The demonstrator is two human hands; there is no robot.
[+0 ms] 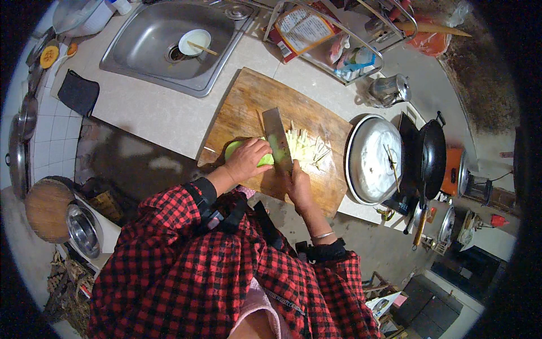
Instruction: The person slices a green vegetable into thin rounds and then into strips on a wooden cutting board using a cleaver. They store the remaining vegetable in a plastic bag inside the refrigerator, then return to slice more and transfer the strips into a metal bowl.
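Note:
My left hand [248, 159] presses a piece of pale green vegetable [266, 159] onto a wooden cutting board [250, 97]. The hand covers much of this piece, so its kind is unclear. In my right hand [300, 186] is a cleaver [277, 137], its broad blade standing right beside the piece's cut end. Thin pale green strips [307, 146] lie in a loose pile to the right of the blade. A narrow brown strip or stick [260, 121] rests on the board left of the cleaver's tip.
Behind the board at left, a steel sink [139, 46] holds a white bowl [195, 40] with chopsticks. A large metal lid [374, 159] sits close to the board's right edge, with a black wok [432, 159] beyond. A wire rack [322, 70] and a metal pitcher [390, 90] stand at back right.

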